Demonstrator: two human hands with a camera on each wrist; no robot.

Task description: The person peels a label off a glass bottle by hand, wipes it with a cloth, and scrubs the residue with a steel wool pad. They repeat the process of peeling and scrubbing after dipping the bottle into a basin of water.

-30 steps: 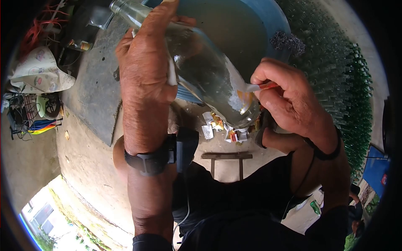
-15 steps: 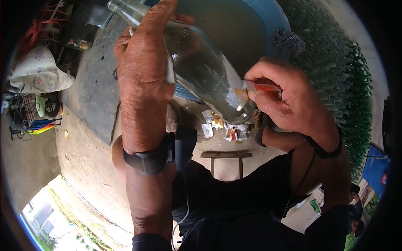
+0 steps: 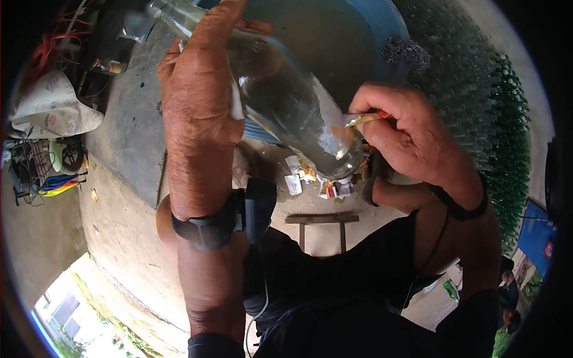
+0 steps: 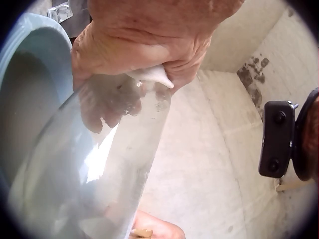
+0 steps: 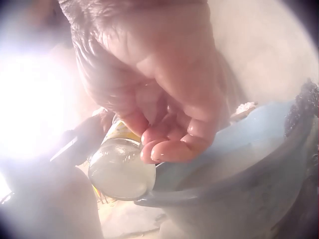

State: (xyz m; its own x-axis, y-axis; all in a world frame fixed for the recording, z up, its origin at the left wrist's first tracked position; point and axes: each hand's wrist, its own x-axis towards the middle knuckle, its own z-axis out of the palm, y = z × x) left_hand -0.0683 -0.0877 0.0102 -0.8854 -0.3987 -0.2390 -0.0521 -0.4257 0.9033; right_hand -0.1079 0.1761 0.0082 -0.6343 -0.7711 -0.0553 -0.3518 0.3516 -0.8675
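A large clear glass bottle [image 3: 274, 83] is held at a slant, its neck up at the left and its base low at the right. My left hand [image 3: 200, 101] grips it around the shoulder, with a folded white piece [image 4: 152, 75] between palm and glass. Near the base, my right hand [image 3: 409, 134] pinches a red and gold paper label strip [image 3: 364, 118] between thumb and forefinger. White label residue [image 3: 328, 122] with a yellow patch still sticks to the glass beside it. The right wrist view shows the curled fingertips [image 5: 172, 149] right by the bottle's round base.
A blue basin [image 3: 391, 24] of cloudy water stands behind the bottle, a dark mesh scrubber [image 3: 406, 53] on its rim. Many green and clear bottles [image 3: 504, 131] crowd the right. Torn label scraps [image 3: 327, 186] lie on the ground before a small wooden stool [image 3: 322, 219].
My right hand has shifted slightly left along with the bottle. The label strip, folded inside the fingers half a second ago, now sticks out edge-on. My left hand keeps its grip.
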